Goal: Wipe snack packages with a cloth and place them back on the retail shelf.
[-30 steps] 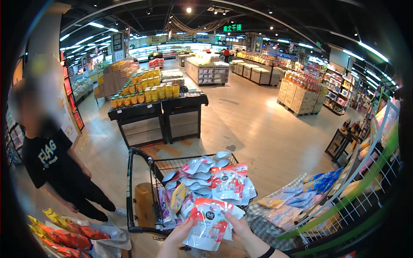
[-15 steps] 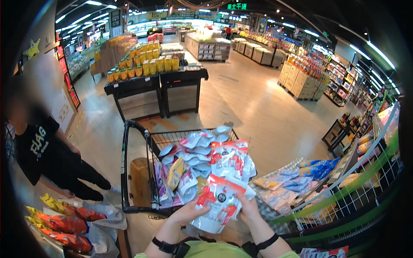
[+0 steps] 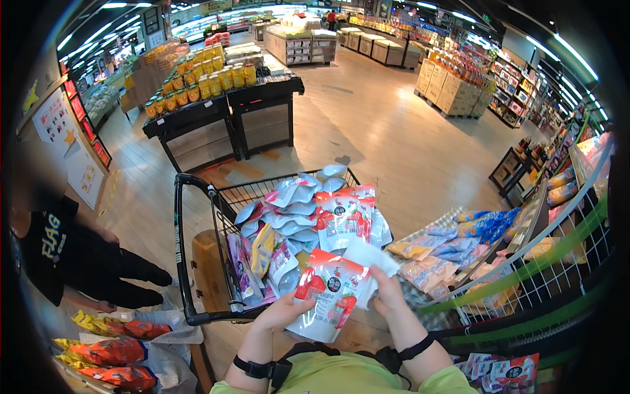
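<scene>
My left hand (image 3: pixel 285 308) grips the lower left of a glossy white pouch with red top and strawberry pictures (image 3: pixel 328 302), held upright over the cart's near side. My right hand (image 3: pixel 388 295) has its fingers closed on a flat white item (image 3: pixel 371 259) at the right, partly behind that pouch; I cannot make out whether it is a cloth or another pouch. Beyond my hands, a black wire shopping cart (image 3: pixel 186 249) holds several pale blue pouches (image 3: pixel 292 217), more red strawberry pouches (image 3: pixel 341 217) and purple and yellow pouches (image 3: pixel 262 253).
A person in black (image 3: pixel 79 256) stands at left, above a rack of orange bags (image 3: pixel 105 351). A sloped shelf of bagged goods (image 3: pixel 446 249) with wire fencing is at right. Ahead stand a jar display (image 3: pixel 230 118), stacked cartons (image 3: pixel 446 88) and a black stand (image 3: pixel 508 177).
The view has tilted further down, so the store shifts upward. My right hand has risen slightly and moved rightward, and the white item shows more apart from the front pouch.
</scene>
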`<state>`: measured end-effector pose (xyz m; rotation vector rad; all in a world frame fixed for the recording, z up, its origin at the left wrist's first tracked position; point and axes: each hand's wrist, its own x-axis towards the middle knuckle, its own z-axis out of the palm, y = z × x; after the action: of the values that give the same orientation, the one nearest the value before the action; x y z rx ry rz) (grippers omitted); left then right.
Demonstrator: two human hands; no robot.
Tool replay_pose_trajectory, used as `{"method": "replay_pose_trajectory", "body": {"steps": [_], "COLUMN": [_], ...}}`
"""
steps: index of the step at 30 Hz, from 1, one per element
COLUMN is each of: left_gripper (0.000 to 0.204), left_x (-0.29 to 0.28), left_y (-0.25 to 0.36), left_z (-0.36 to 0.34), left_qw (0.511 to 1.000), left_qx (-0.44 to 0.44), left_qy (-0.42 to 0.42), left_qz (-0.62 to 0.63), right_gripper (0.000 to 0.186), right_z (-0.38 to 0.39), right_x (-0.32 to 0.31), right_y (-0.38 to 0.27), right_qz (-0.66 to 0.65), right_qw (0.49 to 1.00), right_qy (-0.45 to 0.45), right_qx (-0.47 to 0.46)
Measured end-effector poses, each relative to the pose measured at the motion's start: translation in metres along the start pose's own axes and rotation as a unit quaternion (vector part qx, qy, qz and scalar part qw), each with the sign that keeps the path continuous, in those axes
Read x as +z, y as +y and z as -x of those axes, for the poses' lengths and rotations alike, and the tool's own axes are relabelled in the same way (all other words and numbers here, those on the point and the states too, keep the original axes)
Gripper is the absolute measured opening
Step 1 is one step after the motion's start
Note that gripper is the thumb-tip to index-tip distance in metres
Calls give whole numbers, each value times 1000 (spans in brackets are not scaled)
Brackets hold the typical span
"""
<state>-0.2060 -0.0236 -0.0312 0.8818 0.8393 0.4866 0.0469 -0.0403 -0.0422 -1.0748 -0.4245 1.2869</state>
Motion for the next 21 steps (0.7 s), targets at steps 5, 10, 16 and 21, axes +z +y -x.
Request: {"method": "replay_pose_trajectory", "body": {"steps": [5,10,16,21], "left_gripper": [47,50,57,60], "left_x": [16,31,66,100], "left_y": [15,13,29,32], "left_z": [-5,-27,-28,-22], "left_qw": [998,988,974,979], "left_qx": [56,120,111,96], "left_qy": [-24,-85,-163,-145], "left_qz": [6,-50,-115,-106], "right_gripper": [39,61,70,55], "right_z": [35,84,89,99], "right_x": [8,42,-8,-70], "right_y": [-34,-49,-60,-69], "right_qz": [172,641,705,372], "right_qw": [963,635,625,882], "right_qy": [17,-206,-134,75], "right_qx": [-207,-380,-308,-278]}}
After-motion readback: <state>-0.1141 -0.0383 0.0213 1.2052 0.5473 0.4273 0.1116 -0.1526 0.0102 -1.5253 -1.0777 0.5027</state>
